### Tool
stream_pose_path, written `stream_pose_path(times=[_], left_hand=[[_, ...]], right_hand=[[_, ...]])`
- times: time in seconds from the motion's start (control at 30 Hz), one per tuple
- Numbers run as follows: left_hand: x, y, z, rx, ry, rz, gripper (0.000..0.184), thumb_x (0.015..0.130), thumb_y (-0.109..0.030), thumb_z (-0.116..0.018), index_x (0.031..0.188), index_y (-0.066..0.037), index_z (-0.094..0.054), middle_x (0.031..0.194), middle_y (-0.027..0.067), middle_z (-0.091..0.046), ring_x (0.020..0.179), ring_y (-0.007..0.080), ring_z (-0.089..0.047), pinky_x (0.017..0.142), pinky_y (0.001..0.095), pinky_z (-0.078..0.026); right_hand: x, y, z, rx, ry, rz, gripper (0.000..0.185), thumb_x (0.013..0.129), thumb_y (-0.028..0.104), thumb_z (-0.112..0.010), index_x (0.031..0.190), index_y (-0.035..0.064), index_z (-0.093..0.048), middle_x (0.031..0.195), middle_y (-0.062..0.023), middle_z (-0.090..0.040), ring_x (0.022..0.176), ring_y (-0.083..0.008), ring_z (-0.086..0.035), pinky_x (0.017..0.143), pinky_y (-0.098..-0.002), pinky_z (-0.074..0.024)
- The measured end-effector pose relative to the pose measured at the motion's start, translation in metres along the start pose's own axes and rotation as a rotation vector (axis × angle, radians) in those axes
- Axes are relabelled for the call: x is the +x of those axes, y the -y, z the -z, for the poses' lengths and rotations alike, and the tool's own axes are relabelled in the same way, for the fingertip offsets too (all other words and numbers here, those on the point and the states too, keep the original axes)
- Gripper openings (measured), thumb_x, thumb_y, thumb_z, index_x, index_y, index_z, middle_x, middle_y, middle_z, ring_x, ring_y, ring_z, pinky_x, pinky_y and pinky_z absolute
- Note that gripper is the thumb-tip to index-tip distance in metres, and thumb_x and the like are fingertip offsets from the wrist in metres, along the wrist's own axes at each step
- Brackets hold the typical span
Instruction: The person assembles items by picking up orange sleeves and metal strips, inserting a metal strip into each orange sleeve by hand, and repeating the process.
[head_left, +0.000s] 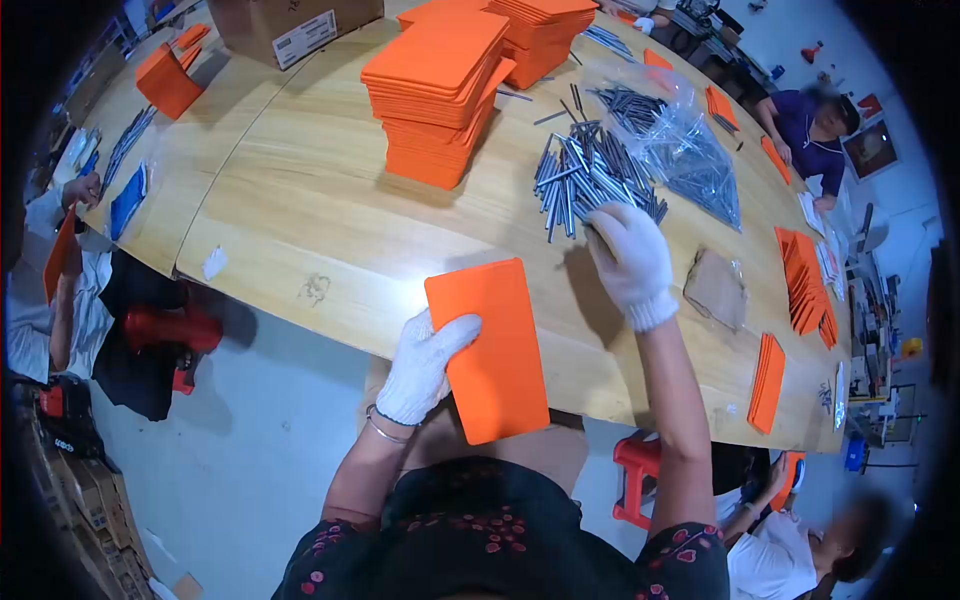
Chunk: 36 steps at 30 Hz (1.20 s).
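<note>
My left hand (425, 365), in a white glove, grips an orange rectangular panel (490, 350) by its left edge, thumb on top, near the table's front edge. My right hand (630, 255), also gloved in white, is at the near side of a heap of metal rods (590, 170). Its fingers are bent down and partly hidden, so whether they hold a rod cannot be made out. Beyond the panel stands a tall stack of orange panels (435, 95). A clear plastic bag (690, 160) with more rods lies right of the heap.
A cardboard box (290, 25) stands at the back left. Brown paper (716, 288) lies right of my right hand, with orange panels (805, 280) farther right. Co-workers sit around the table (270, 230): one at left, one at far right, one at lower right. Red stools stand below.
</note>
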<state>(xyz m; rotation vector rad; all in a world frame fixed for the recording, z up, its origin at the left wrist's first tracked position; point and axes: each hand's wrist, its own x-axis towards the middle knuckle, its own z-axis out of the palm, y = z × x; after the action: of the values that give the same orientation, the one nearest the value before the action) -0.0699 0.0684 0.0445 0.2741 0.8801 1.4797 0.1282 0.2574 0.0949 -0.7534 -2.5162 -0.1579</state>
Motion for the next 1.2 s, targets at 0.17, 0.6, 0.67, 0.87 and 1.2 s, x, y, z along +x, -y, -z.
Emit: stream_pose_path(times=[0.17,0.6,0.67,0.87,1.2], left_hand=[[-0.005,-0.004,-0.017,0.077,-0.048,-0.017,0.018,0.089,-0.002,-0.060,0.105,0.006,-0.061,0.093,0.0111,-0.067,0.077,0.0136,-0.062,0.068,0.0236,-0.052],[-0.004,0.005,-0.023,0.221,-0.179,-0.076,0.017,0.088,-0.004,-0.063,0.103,0.004,-0.062,0.089,0.0095,-0.066,0.074,0.0122,-0.060,0.065,0.0223,-0.049],[-0.004,0.006,-0.023,0.225,-0.204,-0.088,0.016,0.087,-0.004,-0.063,0.102,0.004,-0.063,0.089,0.0091,-0.066,0.073,0.0120,-0.060,0.065,0.0221,-0.049],[-0.003,0.010,-0.018,0.246,-0.215,-0.111,0.018,0.087,-0.005,-0.063,0.103,0.005,-0.063,0.090,0.0097,-0.067,0.073,0.0125,-0.060,0.065,0.0220,-0.050],[-0.003,0.011,-0.023,0.266,-0.237,-0.150,0.024,0.087,-0.006,-0.063,0.107,0.006,-0.063,0.094,0.0115,-0.068,0.078,0.0144,-0.062,0.069,0.0230,-0.051]], right_hand=[[-0.015,0.039,0.015,0.250,-0.235,0.003,0.024,0.078,0.000,-0.066,0.102,0.0021,-0.066,0.103,-0.0119,-0.065,0.086,-0.0296,-0.061,0.078,-0.0356,-0.0492],[-0.040,0.044,-0.002,0.644,-0.295,-0.093,0.034,0.075,-0.008,-0.062,0.109,0.0002,-0.065,0.111,-0.0143,-0.064,0.095,-0.0295,-0.062,0.083,-0.0343,-0.0495],[-0.042,0.045,-0.005,0.718,-0.290,-0.077,0.034,0.076,-0.007,-0.062,0.108,0.0000,-0.065,0.111,-0.0140,-0.064,0.095,-0.0292,-0.062,0.083,-0.0338,-0.0494],[-0.045,0.044,-0.011,0.846,-0.282,-0.108,0.030,0.077,-0.005,-0.060,0.106,-0.0005,-0.065,0.109,-0.0135,-0.064,0.093,-0.0286,-0.061,0.081,-0.0327,-0.0491],[-0.044,0.043,-0.008,0.861,-0.239,-0.128,0.026,0.079,-0.006,-0.057,0.103,-0.0012,-0.065,0.107,-0.0137,-0.063,0.093,-0.0274,-0.060,0.082,-0.0321,-0.0478]])
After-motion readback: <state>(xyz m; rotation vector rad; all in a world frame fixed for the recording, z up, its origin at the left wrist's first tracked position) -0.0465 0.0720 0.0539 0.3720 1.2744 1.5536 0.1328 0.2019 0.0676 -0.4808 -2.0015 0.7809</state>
